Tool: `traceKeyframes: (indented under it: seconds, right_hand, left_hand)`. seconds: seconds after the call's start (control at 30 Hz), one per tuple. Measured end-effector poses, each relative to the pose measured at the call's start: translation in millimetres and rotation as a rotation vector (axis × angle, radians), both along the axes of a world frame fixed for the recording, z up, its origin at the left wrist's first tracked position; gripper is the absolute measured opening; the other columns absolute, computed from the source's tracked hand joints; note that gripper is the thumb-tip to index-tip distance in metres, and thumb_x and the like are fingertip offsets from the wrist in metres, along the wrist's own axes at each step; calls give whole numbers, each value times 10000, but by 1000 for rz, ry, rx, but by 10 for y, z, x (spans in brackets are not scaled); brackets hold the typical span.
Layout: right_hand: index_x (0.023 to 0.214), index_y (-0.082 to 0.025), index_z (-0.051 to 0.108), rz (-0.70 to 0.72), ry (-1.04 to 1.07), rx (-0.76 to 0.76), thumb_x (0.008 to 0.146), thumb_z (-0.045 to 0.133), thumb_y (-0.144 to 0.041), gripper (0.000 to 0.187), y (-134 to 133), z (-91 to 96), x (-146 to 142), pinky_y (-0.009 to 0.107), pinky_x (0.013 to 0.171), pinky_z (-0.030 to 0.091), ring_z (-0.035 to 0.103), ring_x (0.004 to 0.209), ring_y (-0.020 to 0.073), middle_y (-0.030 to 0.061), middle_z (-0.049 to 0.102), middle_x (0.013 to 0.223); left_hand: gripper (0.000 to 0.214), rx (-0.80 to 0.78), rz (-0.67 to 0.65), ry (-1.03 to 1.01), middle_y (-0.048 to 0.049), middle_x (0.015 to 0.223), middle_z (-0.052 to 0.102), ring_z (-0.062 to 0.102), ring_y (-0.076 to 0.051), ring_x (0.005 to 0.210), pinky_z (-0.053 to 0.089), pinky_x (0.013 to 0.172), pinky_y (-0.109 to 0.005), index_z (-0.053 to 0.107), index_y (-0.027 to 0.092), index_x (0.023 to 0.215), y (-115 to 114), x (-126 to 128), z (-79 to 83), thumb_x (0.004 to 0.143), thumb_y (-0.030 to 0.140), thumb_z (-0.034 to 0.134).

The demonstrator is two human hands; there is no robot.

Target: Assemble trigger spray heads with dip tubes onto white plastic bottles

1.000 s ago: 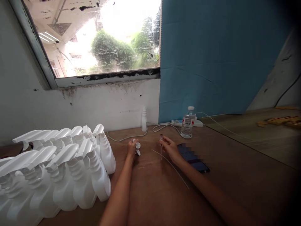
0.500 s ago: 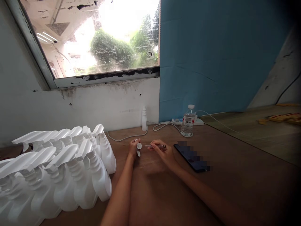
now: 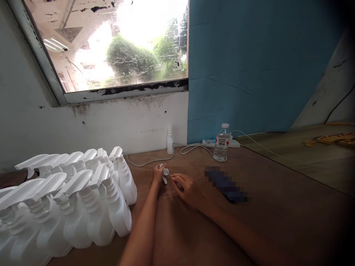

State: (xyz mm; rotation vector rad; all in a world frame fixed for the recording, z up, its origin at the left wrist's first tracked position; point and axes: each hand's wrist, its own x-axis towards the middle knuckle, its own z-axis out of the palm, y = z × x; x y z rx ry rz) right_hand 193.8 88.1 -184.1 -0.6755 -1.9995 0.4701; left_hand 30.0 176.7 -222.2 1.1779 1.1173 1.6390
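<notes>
My left hand point(image 3: 158, 173) is closed around a white spray trigger head point(image 3: 165, 172), its round opening turned to the right and its lever hanging below. My right hand point(image 3: 187, 186) grips a slim screwdriver point(image 3: 180, 186) with a dark handle and a thin metal shaft. The shaft points left and up, with its tip at the rim of the spray head's opening; whether it goes inside is too small to tell. Both hands are low over the brown table point(image 3: 177, 229).
Rows of white spray bottles point(image 3: 111, 207) stand to my left. At the wall are a small white bottle point(image 3: 170, 140), a white cable point(image 3: 149, 162), a water bottle point(image 3: 221, 146) and a power strip point(image 3: 235, 143). A pixelated phone point(image 3: 227, 186) lies right of my right hand.
My right hand has moved left and slightly down, bringing the screwdriver to the spray head and tilting its handle downward. My left hand has shifted slightly right.
</notes>
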Motion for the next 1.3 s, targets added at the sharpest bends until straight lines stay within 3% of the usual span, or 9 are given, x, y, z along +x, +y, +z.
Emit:
traceKeyframes:
  seconds: [0.27,0.5,0.83,1.0,1.3]
  right_hand:
    - [930,-236,626,-55,-48,21,908,486,-192,149,25,-68,-34,387,872,467,607,970,235,90,650,1067]
    - [904,-211,588,-57,79,-56,943,462,-253,139,-13,-133,-46,289,706,497,637,755,173,38,661,833]
    - [924,-222,573,1,95,55,941,443,-209,131,-57,-183,-44,303,749,503,631,813,181,56,659,888]
    - [865,-225,578,43,26,127,913,499,-197,97,-66,-150,-42,326,772,511,628,833,203,68,653,884]
    - [893,-209,523,49,-63,246,902,441,-101,136,-77,-75,3,323,733,511,609,808,191,91,646,912]
  left_hand:
    - [480,-8,13,19,-36,574,403,359,-179,487,281,431,-243,414,186,611,-25,20,28,526,611,621]
    - [452,1,-114,33,-25,554,376,318,-164,473,258,446,-243,401,178,571,-74,-23,95,522,563,634]
    - [393,6,-134,70,-40,543,385,305,-159,459,261,451,-250,419,169,521,-84,-8,120,495,520,593]
    - [392,-1,-114,76,-41,534,371,293,-163,467,253,446,-256,414,172,503,-99,-11,157,475,528,576]
    - [379,-11,-117,76,-41,519,365,289,-162,457,252,440,-256,399,177,480,-105,12,152,465,518,564]
